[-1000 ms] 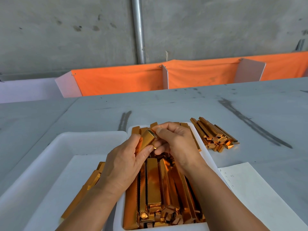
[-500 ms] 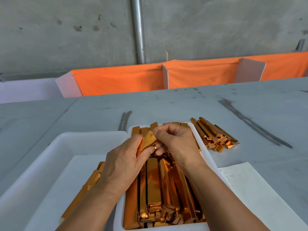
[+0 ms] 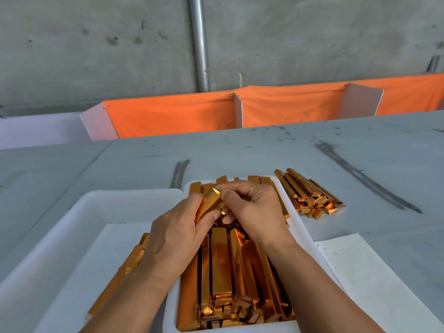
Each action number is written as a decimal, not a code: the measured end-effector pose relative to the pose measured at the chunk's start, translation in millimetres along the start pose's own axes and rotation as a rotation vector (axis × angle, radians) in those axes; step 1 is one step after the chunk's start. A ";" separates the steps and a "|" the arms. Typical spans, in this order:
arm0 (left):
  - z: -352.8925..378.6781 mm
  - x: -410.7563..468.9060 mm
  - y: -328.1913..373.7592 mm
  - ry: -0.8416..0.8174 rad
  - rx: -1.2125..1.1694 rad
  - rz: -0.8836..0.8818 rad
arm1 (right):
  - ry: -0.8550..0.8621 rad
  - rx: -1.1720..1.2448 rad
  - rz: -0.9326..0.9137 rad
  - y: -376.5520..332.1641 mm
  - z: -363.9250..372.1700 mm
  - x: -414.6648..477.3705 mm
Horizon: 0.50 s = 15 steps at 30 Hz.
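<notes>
Grey concrete wall fills the back of my view, with a metal pipe (image 3: 199, 44) running down it and an orange cloth (image 3: 173, 116) strung along the far edge of the scuffed grey table (image 3: 240, 152). Two white trays sit side by side close to me. The narrow tray (image 3: 299, 228) is packed with long gold boxes (image 3: 221, 265) lying lengthwise. The wide tray (image 3: 108, 195) to its left holds only a few gold boxes (image 3: 129, 263) along its right side.

Both my hands are up over the far end of the narrow tray, working one gold box (image 3: 210, 204). My left hand (image 3: 177, 239) grips its body, thumb on one face and fingers curled behind. It is tilted with its upper end pointing away from me. My right hand (image 3: 254, 212) pinches that upper end between thumb and forefinger, its other fingers curled under.

Right of the narrow tray, a loose pile of gold boxes (image 3: 310, 193) lies on the table. Nearer me lies a white paper sheet (image 3: 374, 280) with faint handwriting that I cannot read.
</notes>
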<state>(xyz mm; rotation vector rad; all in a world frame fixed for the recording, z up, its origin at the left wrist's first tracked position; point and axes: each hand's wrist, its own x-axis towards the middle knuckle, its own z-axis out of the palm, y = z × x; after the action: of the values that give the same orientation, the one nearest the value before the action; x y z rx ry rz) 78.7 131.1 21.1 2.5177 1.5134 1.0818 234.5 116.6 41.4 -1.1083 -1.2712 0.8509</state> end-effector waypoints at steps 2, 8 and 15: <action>0.3 0.3 -0.5 0.010 -0.011 -0.011 | -0.011 0.001 -0.024 -0.1 1.1 -1.1; 0.5 -0.7 -0.4 0.030 -0.031 -0.057 | -0.086 0.006 -0.045 -0.2 7.0 -4.1; 0.7 -0.4 -1.2 0.026 -0.011 -0.040 | -0.077 0.071 0.027 0.7 8.3 -2.9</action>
<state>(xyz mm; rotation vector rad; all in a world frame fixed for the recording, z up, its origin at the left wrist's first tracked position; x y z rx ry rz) 78.0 131.7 20.0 2.4641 1.5532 1.1191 226.0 115.4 39.5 -1.0470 -1.2824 0.9595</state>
